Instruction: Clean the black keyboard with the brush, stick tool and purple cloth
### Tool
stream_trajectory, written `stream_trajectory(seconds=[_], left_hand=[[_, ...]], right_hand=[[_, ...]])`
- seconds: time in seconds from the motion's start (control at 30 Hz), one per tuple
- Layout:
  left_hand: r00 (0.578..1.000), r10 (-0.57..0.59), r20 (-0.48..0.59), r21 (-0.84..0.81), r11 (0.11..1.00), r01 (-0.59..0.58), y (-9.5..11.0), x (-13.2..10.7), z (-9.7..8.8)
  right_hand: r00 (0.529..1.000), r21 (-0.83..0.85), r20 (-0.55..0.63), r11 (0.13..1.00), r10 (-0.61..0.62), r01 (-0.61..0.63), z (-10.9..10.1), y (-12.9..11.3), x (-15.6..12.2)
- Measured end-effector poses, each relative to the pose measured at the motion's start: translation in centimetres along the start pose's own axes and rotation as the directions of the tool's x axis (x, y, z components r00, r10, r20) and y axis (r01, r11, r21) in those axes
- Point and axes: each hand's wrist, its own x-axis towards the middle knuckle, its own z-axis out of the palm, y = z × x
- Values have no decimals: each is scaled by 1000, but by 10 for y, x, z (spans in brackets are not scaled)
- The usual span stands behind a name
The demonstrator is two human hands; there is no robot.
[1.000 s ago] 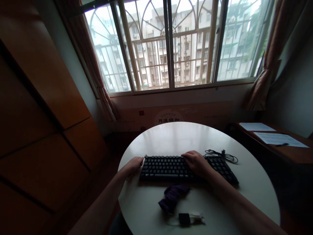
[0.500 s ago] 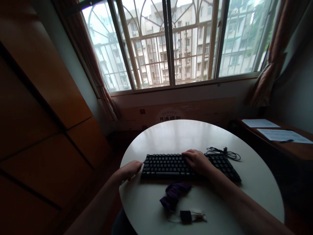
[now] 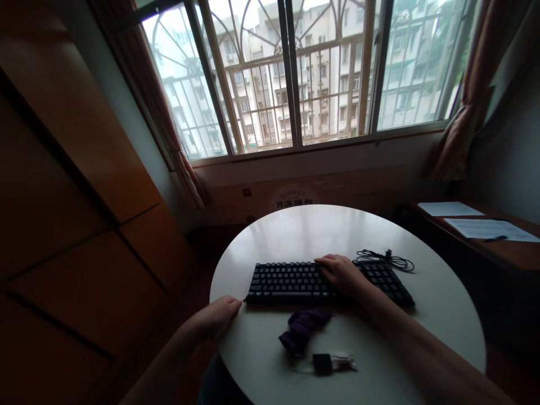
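Note:
A black keyboard (image 3: pixel 291 279) lies across the middle of a round white table (image 3: pixel 320 230). My right hand (image 3: pixel 341 272) rests flat on its keys, right of centre, fingers stretched out. My left hand (image 3: pixel 218 315) sits at the table's left edge, just off the keyboard's near-left corner, fingers curled; whether it holds anything is hidden. A crumpled purple cloth (image 3: pixel 300 330) lies in front of the keyboard. Nearer me sits a small black block with a white piece (image 3: pixel 329 362).
A coiled black cable (image 3: pixel 386 259) lies behind the keyboard's right end. A wooden cabinet (image 3: pixel 76 185) stands to the left. A side desk with papers (image 3: pixel 476 225) is at the right. Barred windows (image 3: pixel 295 73) and curtains fill the far wall.
My left hand has drawn back from the keyboard's left end toward me, to the table's edge. The right hand stays on the keys.

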Motion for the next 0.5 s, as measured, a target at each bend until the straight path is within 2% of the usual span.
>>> stream_trajectory(seconds=[0.2,0.3,0.4,0.5], left_hand=[[995,57,78,-18,998,-56,-14,-21,1],[993,98,67,34,994,-101,-10,-34,-2],[985,175,7,12,985,-175,13,-43,-4],[946,323,10,-35,946,-323,53,-46,-5]], right_hand=[[1000,19,-28,1000,-3,3,-2,-2,0],[998,26,-57,1000,-8,10,-3,-2,3],[994,29,-109,999,-24,28,-5,-3,5],[983,25,-175,998,-55,61,-12,-9,5]])
